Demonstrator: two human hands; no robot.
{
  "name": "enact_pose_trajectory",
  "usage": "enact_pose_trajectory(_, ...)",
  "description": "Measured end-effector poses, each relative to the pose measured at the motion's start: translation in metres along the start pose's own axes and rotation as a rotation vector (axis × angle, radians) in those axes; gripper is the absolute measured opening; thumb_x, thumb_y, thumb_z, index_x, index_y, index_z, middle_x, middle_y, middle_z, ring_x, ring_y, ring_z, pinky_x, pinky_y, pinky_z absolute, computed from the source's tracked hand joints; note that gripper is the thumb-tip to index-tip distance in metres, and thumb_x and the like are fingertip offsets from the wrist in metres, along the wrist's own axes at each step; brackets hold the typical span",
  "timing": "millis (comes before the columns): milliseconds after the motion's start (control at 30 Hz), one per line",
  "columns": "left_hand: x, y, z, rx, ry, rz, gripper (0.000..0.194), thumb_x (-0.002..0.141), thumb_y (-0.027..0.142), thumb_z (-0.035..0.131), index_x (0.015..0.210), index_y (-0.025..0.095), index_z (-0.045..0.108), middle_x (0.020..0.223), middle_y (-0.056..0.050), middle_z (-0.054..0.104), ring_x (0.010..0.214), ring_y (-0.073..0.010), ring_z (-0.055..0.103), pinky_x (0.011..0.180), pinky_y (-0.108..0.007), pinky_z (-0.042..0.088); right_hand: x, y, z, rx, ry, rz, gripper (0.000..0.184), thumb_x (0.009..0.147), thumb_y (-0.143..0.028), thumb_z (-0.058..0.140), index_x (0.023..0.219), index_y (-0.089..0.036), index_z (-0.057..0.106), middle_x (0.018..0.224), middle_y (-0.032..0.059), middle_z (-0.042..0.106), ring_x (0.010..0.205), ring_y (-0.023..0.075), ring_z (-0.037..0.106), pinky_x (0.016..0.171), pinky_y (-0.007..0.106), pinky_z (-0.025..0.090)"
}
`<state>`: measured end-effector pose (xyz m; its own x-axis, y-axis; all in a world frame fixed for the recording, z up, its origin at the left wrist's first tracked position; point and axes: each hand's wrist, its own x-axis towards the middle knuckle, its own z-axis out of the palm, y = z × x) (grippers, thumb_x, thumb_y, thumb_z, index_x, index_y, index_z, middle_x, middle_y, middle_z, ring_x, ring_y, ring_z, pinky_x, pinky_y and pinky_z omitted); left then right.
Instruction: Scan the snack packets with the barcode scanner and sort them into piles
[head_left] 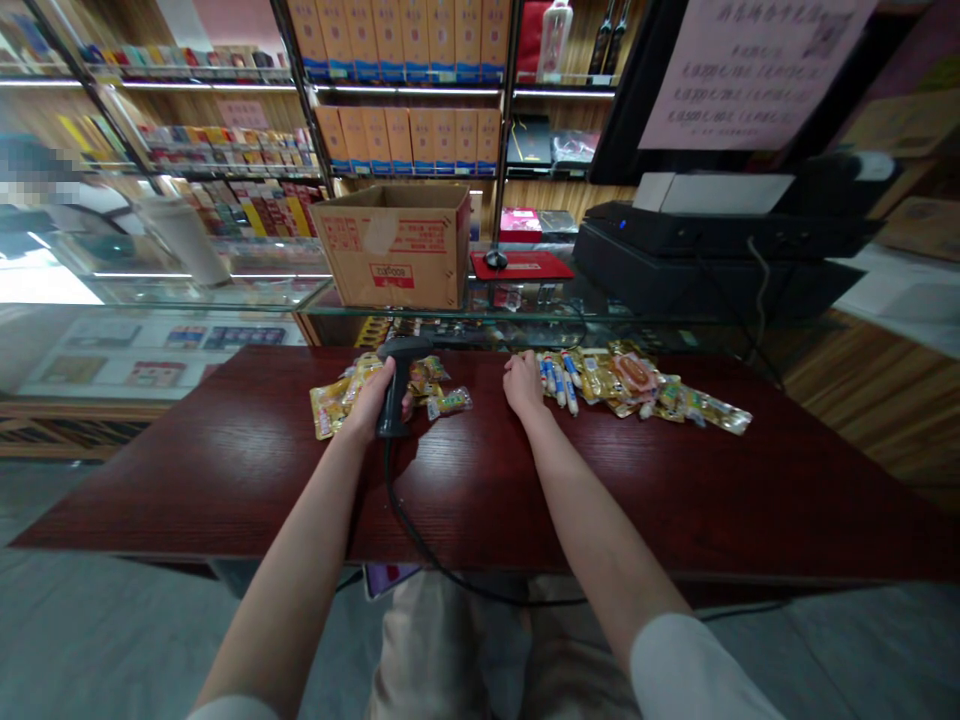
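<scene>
My left hand (373,398) is wrapped round the grip of a black barcode scanner (395,400), held upright over the table's left part. Behind and beside it lies a pile of gold snack packets (328,405), with one small clear-and-green packet (450,402) at its right side. My right hand (523,384) rests at the left end of a second pile, its fingers curled in. Whatever those fingers hold, if anything, is hidden. Blue-and-white stick packets (559,380) lie right beside it, followed by more gold packets (598,377) and a pinkish sausage-like packet (635,375).
The dark red table (450,500) meets a glass counter carrying a cardboard box (397,250), a mouse (496,260) and a black machine (720,245). The scanner's cable (420,545) hangs over the front edge. A person (67,195) is at far left.
</scene>
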<state>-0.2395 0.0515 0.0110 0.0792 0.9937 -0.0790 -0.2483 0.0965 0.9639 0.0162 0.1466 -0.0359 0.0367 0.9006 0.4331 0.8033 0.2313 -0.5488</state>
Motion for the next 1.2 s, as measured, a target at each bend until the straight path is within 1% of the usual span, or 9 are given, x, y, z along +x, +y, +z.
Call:
enact_pose_trajectory(233, 0.000, 0.005, -0.014, 0.060, 0.119, 0.024, 0.058, 0.082, 0.068, 0.055, 0.099, 0.013, 0.063, 0.051, 0.002, 0.053, 0.040, -0.0113, 0.049, 0.041, -0.024, 0.039, -0.010, -0.011, 0.002, -0.106, -0.157, -0.046, 0.025, 0.085, -0.022, 0.059, 0.106, -0.013, 0.070, 0.126, 0.0233, 0.055, 0.123, 0.0406, 0.043, 0.102, 0.060, 0.028)
enact_pose_trajectory(367, -0.004, 0.009, -0.015, 0.086, 0.187, 0.065, 0.050, 0.077, 0.064, 0.065, 0.093, 0.017, 0.061, 0.054, 0.002, 0.055, 0.040, -0.0115, 0.050, 0.040, -0.023, 0.040, -0.011, -0.010, 0.001, -0.151, -0.088, 0.054, 0.034, 0.082, -0.022, 0.065, 0.113, -0.009, 0.066, 0.133, 0.0277, 0.051, 0.128, 0.0439, 0.038, 0.103, 0.062, 0.024)
enact_pose_trajectory(467, -0.006, 0.012, -0.017, 0.119, 0.274, 0.076, 0.043, 0.077, 0.059, 0.068, 0.084, 0.018, 0.057, 0.053, 0.001, 0.056, 0.040, -0.0119, 0.051, 0.040, -0.024, 0.042, -0.009, -0.011, 0.000, -0.088, -0.094, -0.001, 0.037, 0.084, -0.025, 0.064, 0.119, -0.012, 0.064, 0.133, 0.0234, 0.051, 0.129, 0.0406, 0.039, 0.105, 0.059, 0.026)
enact_pose_trajectory(600, -0.005, 0.012, -0.021, 0.201, 0.327, 0.092, 0.040, 0.079, 0.055, 0.068, 0.082, 0.018, 0.053, 0.055, -0.001, 0.060, 0.039, -0.0119, 0.051, 0.039, -0.023, 0.042, -0.006, -0.022, 0.003, 0.097, -0.362, -0.245, 0.042, 0.079, -0.033, 0.071, 0.120, -0.024, 0.066, 0.132, 0.0106, 0.053, 0.122, 0.0297, 0.050, 0.103, 0.046, 0.036)
enact_pose_trajectory(733, -0.002, 0.008, -0.023, 0.220, 0.373, 0.138, 0.039, 0.082, 0.054, 0.066, 0.090, 0.020, 0.049, 0.054, 0.002, 0.060, 0.039, -0.0123, 0.053, 0.040, -0.022, 0.043, -0.009, -0.031, 0.007, 0.165, -0.609, -0.400, 0.046, 0.070, -0.033, 0.081, 0.114, -0.026, 0.069, 0.122, 0.0066, 0.061, 0.114, 0.0259, 0.056, 0.099, 0.041, 0.039)
enact_pose_trajectory(867, -0.002, 0.010, -0.020, 0.224, 0.384, 0.162, 0.040, 0.081, 0.054, 0.066, 0.093, 0.020, 0.049, 0.054, 0.004, 0.059, 0.040, -0.0131, 0.055, 0.040, -0.023, 0.044, -0.014, -0.031, 0.007, 0.089, -0.582, -0.362, 0.040, 0.076, -0.031, 0.077, 0.115, -0.025, 0.069, 0.119, 0.0086, 0.065, 0.115, 0.0288, 0.055, 0.096, 0.045, 0.038)
enact_pose_trajectory(1000, -0.005, 0.014, -0.017, 0.220, 0.338, 0.166, 0.038, 0.081, 0.053, 0.067, 0.091, 0.020, 0.052, 0.056, 0.003, 0.060, 0.041, -0.0127, 0.055, 0.041, -0.022, 0.043, -0.012, -0.026, 0.010, 0.093, -0.486, -0.329, 0.026, 0.086, -0.037, 0.067, 0.106, -0.021, 0.072, 0.113, 0.0099, 0.068, 0.112, 0.0276, 0.057, 0.091, 0.040, 0.040)
enact_pose_trajectory(1100, -0.007, 0.013, -0.015, 0.209, 0.292, 0.171, 0.040, 0.081, 0.056, 0.065, 0.093, 0.020, 0.054, 0.056, 0.001, 0.061, 0.042, -0.0132, 0.056, 0.041, -0.023, 0.043, -0.007, -0.020, 0.015, 0.232, -0.412, -0.223, 0.032, 0.093, -0.045, 0.056, 0.084, -0.019, 0.073, 0.093, 0.0092, 0.072, 0.093, 0.0231, 0.064, 0.083, 0.034, 0.043)
enact_pose_trajectory(1200, -0.007, 0.010, -0.013, 0.172, 0.251, 0.157, 0.042, 0.081, 0.057, 0.065, 0.096, 0.020, 0.055, 0.059, 0.000, 0.063, 0.043, -0.0132, 0.056, 0.042, -0.023, 0.045, 0.000, -0.015, 0.021, 0.533, -0.377, -0.030, 0.045, 0.091, -0.054, 0.053, 0.071, -0.018, 0.070, 0.072, 0.0069, 0.071, 0.071, 0.0193, 0.065, 0.071, 0.030, 0.046)
